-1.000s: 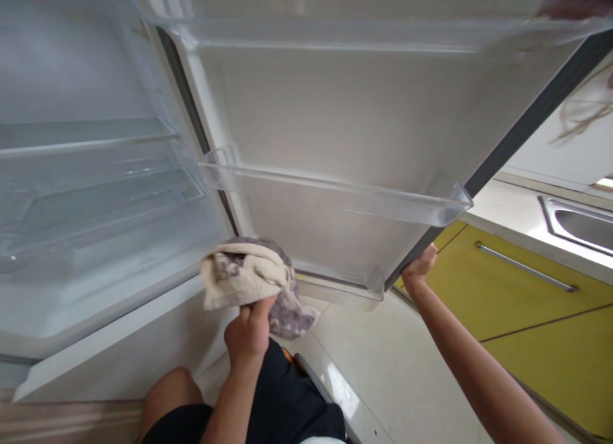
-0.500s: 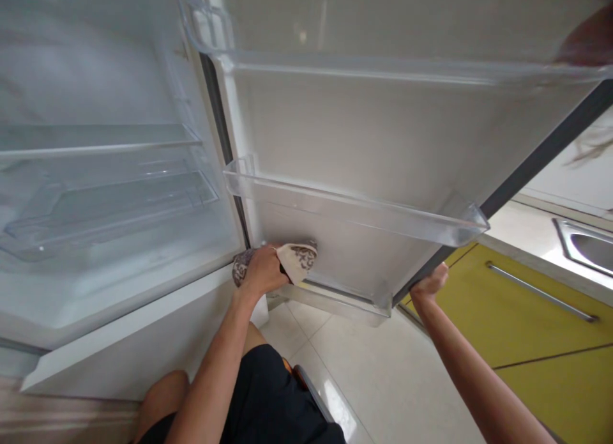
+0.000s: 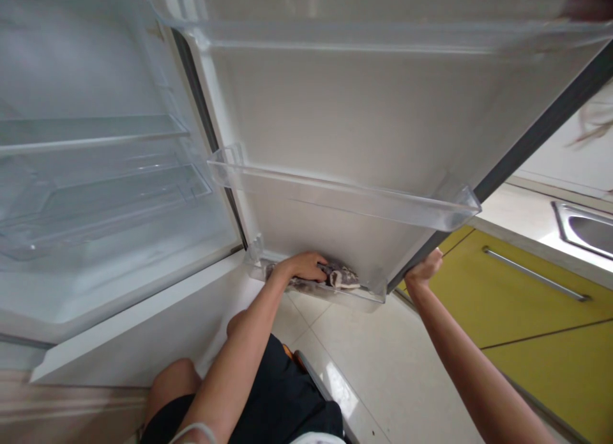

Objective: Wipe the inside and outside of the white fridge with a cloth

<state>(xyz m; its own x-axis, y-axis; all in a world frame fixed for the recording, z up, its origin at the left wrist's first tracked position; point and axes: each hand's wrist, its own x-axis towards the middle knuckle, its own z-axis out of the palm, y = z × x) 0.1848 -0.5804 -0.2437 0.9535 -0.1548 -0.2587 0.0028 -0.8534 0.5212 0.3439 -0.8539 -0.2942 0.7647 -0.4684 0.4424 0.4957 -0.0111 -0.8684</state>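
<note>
My left hand [image 3: 305, 266] is closed on a brown-and-cream patterned cloth [image 3: 343, 277], down inside the clear lowest door bin [image 3: 368, 296] of a refrigerator. Part of the cloth shows through the bin's front wall. My right hand [image 3: 424, 268] grips the outer edge of the open refrigerator door [image 3: 345, 124] near its lower corner; its fingertips curl around the far side. Above my left hand, a clear middle door bin [image 3: 345, 198] spans the door.
To the left lies the refrigerator interior with a glass shelf [image 3: 86, 134] and a clear drawer [image 3: 119, 204]. Yellow cabinets [image 3: 541, 303] with a bar handle stand at right, under a counter with a metal sink [image 3: 587, 230]. Pale floor tiles [image 3: 397, 361] lie below.
My left hand has moved right with the cloth, from the hinge-side corner down into the lowest door bin. My right hand keeps its grip on the door edge. The view has shifted slightly.
</note>
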